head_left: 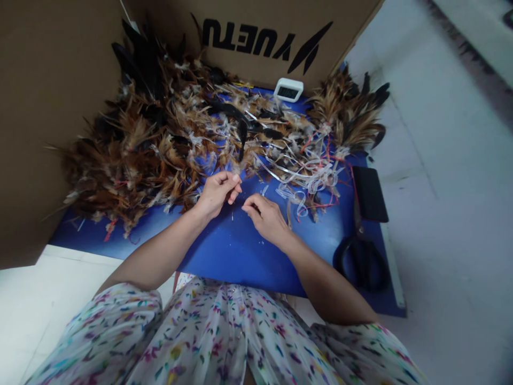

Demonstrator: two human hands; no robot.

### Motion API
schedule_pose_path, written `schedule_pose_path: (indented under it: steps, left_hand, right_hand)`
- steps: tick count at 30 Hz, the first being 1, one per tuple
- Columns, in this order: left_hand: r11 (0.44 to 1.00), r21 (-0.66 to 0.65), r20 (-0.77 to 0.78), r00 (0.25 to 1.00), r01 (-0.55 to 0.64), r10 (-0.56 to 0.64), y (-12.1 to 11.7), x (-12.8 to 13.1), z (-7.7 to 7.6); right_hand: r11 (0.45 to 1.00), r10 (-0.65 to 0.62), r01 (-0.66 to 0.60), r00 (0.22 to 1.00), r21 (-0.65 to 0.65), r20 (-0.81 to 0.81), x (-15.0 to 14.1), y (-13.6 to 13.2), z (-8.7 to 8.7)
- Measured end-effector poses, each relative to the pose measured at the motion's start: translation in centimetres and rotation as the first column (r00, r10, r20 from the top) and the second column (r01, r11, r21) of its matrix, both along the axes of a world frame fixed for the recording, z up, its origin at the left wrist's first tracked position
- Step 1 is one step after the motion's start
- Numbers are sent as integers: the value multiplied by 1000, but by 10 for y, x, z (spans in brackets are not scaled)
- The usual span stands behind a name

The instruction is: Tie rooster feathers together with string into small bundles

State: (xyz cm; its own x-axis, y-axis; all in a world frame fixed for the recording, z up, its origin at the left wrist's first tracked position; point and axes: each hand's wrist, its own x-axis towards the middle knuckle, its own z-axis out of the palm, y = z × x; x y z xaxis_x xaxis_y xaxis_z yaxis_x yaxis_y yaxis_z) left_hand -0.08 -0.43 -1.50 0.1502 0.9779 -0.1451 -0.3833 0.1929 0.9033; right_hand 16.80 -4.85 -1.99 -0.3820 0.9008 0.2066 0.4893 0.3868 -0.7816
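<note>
My left hand (219, 193) pinches a dark-tipped feather (242, 140) by its fluffy base, and the tip points away from me. Close beside it, my right hand (265, 215) has its thumb and fingers pressed together; anything between them is too small to make out. Both hands hover over the near part of the blue table (236, 256). Just beyond them lie loose brown and black feathers (224, 120). Clear ribbon loops and red strings (320, 176) lie tangled to the right of my right hand.
A large heap of brown feathers (136, 144) fills the left side. Cardboard (248, 21) stands behind and at left. A small white digital timer (288, 90) sits at the back. On the right are a feather bundle (348, 109), a black phone (369, 193) and black-handled scissors (363, 262).
</note>
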Motion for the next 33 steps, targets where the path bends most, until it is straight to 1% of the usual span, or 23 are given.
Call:
schedule_pose_path:
  steps: [2,4,5,7,10,12,14,16,22,25,27,29,31,33]
  left_hand:
    - [1000,9,7,1000,-9,9,0,0,1]
    - [1000,9,6,1000,-12,12,0,0,1]
    - [1000,7,6,1000,-12,12,0,0,1]
    - [1000,4,7,1000,-11,11,-1,1,1]
    - [1000,-4,4,1000,-8,8,-1,1,0]
    - [1000,-7,-1,1000,-9,9,-1,0,-1]
    - [1000,-12,-9,1000,-11,10,-1,0,-1]
    - [1000,-18,-16,1000,-10,9,0,1,0]
    - [1000,-26,-13,1000,-16,16,0,2,3]
    - [999,-29,-24,999,-26,25,0,1,3]
    - [999,-28,-22,999,-33,32,1,1,3]
    - [999,-25,-16,999,-35,34,1,0,3]
    - [999,-23,-16,999,-36,35,1,0,2]
    - [999,-27,-31,999,-36,35,1,0,2]
  right_hand:
    - [999,14,-14,1000,42,11,0,0,-3]
    - [996,53,-56,997,68,52,-1,-1,-6]
    - [994,70,-78,993,82,95,-3,-2,-7]
    - [986,67,-100,970,132,232,-8,-5,-8]
    - [962,1,-131,878,239,478,-17,-10,-7]
    - [949,-28,-160,815,271,579,-22,-12,-7]
    - [945,-32,-182,776,273,630,-26,-13,-6]
    - [944,-29,-196,754,267,656,-27,-12,-5]
    - [948,-25,-204,718,246,696,-30,-13,-3]
    - [953,-10,-201,730,229,684,-28,-13,-3]
    - [960,11,-184,779,212,627,-25,-12,-4]
    - [972,63,-165,870,169,488,-20,-10,-4]
    - [985,108,-139,955,98,276,-15,-8,-2]
    - [994,110,-112,991,19,82,-11,-7,0]
